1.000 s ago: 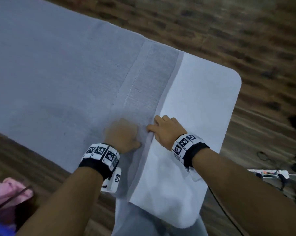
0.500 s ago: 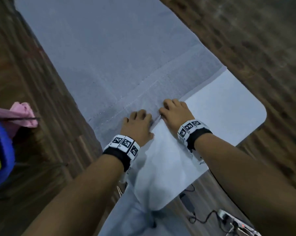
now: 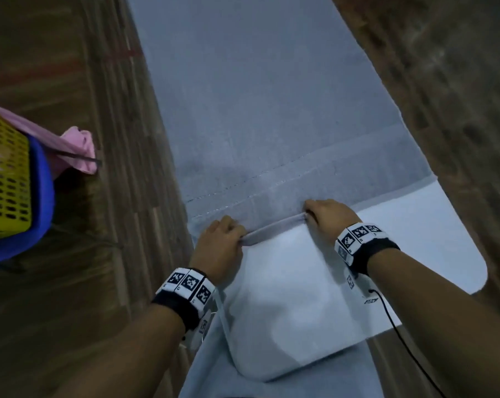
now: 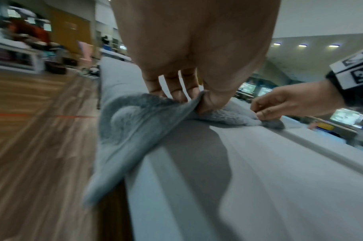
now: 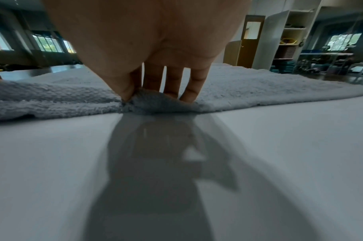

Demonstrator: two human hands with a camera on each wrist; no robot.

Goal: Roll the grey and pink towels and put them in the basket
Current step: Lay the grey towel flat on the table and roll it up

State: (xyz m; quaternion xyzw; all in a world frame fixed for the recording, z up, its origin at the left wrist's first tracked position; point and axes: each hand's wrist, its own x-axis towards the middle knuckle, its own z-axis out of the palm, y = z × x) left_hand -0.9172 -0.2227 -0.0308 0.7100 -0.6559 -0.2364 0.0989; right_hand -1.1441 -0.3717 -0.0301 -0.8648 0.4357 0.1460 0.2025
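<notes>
A long grey towel (image 3: 266,104) lies flat along a white table (image 3: 300,297), its near hem turned up into a thin fold. My left hand (image 3: 224,239) pinches the left end of that fold between thumb and fingers, as the left wrist view shows (image 4: 189,99). My right hand (image 3: 320,215) pinches the right end (image 5: 154,96); thumb and fingers press the terry cloth (image 5: 73,99) against the tabletop. The pink towel (image 3: 76,149) lies crumpled on the floor at the left, next to the yellow basket (image 3: 6,170).
The basket has a blue rim (image 3: 42,202) and stands on the wooden floor (image 3: 85,282) left of the table. A black cable (image 3: 401,340) runs from my right wrist over the table's near right part. The table's rounded corner (image 3: 473,271) is at the right.
Both hands have spread apart along the towel's near edge and curled it up into a small fold. My head has turned, so the towel now runs straight away from me.
</notes>
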